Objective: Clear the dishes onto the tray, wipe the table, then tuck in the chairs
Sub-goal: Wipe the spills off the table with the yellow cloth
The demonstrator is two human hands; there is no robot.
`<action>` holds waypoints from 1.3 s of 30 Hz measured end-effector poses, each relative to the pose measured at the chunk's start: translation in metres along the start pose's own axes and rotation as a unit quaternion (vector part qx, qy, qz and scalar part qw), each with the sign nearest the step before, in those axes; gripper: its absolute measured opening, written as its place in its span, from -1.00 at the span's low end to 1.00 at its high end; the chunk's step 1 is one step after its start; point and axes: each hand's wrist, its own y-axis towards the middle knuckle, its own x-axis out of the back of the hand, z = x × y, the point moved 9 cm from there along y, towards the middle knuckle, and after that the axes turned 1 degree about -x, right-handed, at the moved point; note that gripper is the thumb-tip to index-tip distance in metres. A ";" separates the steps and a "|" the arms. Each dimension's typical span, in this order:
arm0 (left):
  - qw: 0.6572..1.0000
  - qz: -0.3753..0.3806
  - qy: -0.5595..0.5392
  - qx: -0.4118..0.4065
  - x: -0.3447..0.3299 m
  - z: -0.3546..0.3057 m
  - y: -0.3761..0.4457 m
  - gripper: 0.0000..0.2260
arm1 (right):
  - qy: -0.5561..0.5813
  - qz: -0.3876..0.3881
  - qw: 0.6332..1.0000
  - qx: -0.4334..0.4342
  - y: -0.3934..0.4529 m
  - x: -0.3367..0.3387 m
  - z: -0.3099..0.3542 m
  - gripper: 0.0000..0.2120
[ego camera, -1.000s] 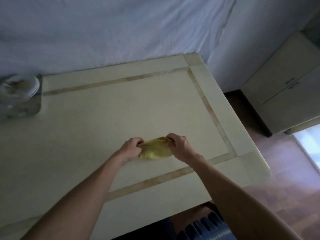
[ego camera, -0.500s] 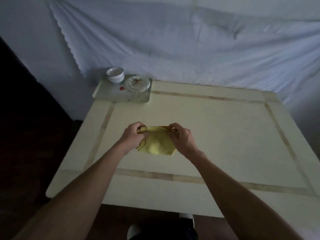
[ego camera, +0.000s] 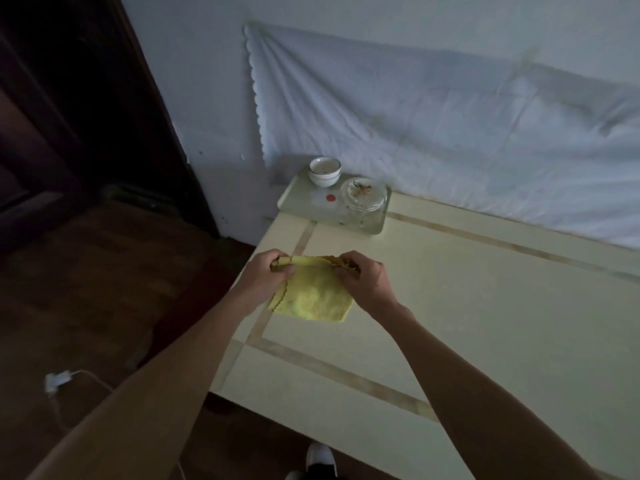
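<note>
A folded yellow cloth [ego camera: 313, 298] hangs over the left part of the cream table [ego camera: 485, 306]. My left hand [ego camera: 268, 275] pinches its upper left corner and my right hand [ego camera: 363, 278] pinches its upper right corner. In the table's far left corner sits a pale tray [ego camera: 298, 199]. On the tray stand stacked white bowls [ego camera: 324, 171] and a glass plate [ego camera: 363, 194] with food scraps. A small red spot [ego camera: 330, 198] lies on the tray between them.
A white sheet [ego camera: 433, 133] hangs on the wall behind the table. Dark wooden floor [ego camera: 104, 289] and a dark doorway lie to the left. A white plug with a cable [ego camera: 57, 378] lies on the floor. A shoe [ego camera: 320, 457] shows below the table's near edge.
The view has swung left, from the table's right end to its left end. Both hands have kept hold of the cloth, which now hangs more unfolded near the left edge.
</note>
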 end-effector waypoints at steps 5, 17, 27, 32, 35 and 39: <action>1.000 -0.023 -0.015 0.013 0.026 0.005 0.026 -0.91 | 0.027 -0.004 0.999 0.022 0.036 -0.019 0.018 -0.84; 1.000 0.019 -0.005 -0.009 0.086 0.031 0.149 -0.74 | 0.031 -0.066 0.997 -0.013 0.136 -0.063 0.032 -0.88; 0.992 0.120 0.024 -0.014 0.117 0.071 0.302 -0.76 | -0.036 -0.133 0.979 -0.150 0.249 -0.143 0.025 -0.81; 0.985 0.169 0.023 -0.016 0.106 0.075 0.369 -0.79 | -0.058 -0.162 0.965 -0.196 0.294 -0.150 -0.001 -0.79; 0.983 0.178 0.027 -0.026 0.089 0.075 0.411 -0.79 | -0.071 -0.171 0.957 -0.223 0.327 -0.149 -0.024 -0.81; 0.987 0.157 0.003 -0.031 0.062 0.079 0.459 -0.80 | -0.090 -0.174 0.954 -0.227 0.370 -0.144 -0.056 -0.82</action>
